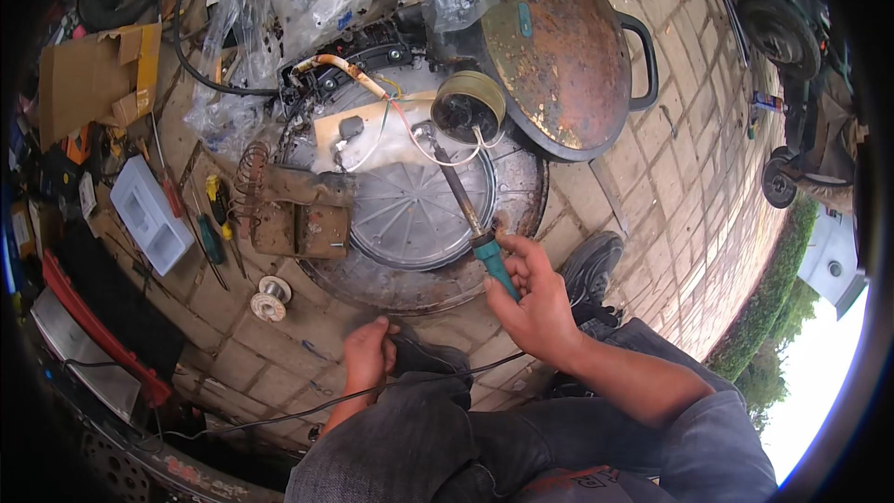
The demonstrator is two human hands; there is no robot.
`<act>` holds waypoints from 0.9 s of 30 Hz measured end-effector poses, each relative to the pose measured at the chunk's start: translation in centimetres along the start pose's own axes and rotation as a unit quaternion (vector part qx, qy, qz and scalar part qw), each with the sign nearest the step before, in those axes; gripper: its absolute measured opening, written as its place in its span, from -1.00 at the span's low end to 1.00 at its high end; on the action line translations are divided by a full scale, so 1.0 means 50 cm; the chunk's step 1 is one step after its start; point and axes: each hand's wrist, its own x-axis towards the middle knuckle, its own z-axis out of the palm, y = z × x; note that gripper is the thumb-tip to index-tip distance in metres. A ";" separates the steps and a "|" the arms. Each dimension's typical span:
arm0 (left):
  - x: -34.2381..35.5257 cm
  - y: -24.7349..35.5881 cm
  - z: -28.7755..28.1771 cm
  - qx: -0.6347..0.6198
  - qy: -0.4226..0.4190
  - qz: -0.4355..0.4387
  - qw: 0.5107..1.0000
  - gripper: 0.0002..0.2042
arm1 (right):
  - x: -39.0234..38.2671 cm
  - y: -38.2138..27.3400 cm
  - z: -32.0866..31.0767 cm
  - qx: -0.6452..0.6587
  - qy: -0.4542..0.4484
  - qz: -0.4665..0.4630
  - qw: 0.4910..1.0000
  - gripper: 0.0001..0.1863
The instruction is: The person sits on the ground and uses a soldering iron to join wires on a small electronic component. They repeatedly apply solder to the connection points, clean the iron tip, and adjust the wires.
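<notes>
My right hand grips the teal handle of a soldering iron. Its long metal shaft points up and away from me over a round ribbed metal cover. The far end is close to a round tin with dark contents and thin white wires. Those wires run to a curved, rusty tube on the left. Low beside my left knee, my left hand has its fingers curled together; anything inside them is hidden. A spool of silvery wire stands on the paving, forward and left of that hand.
A large rusty lidded pan lies at the far right of the metal cover. To the left are a rusty box, a coil spring, screwdrivers, a plastic tray and cardboard. A black cord crosses my legs.
</notes>
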 end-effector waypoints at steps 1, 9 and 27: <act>0.000 0.001 0.000 0.001 -0.001 0.001 1.000 -0.67 | 0.002 0.001 -0.001 -0.007 -0.001 -0.006 1.000 -0.47; 0.001 -0.005 0.000 -0.011 0.000 0.002 1.000 -0.68 | 0.006 0.015 -0.003 -0.008 -0.002 -0.024 1.000 -0.46; 0.000 -0.002 -0.003 -0.003 -0.008 -0.004 1.000 -0.67 | 0.003 -0.005 0.000 0.001 0.005 0.001 1.000 -0.47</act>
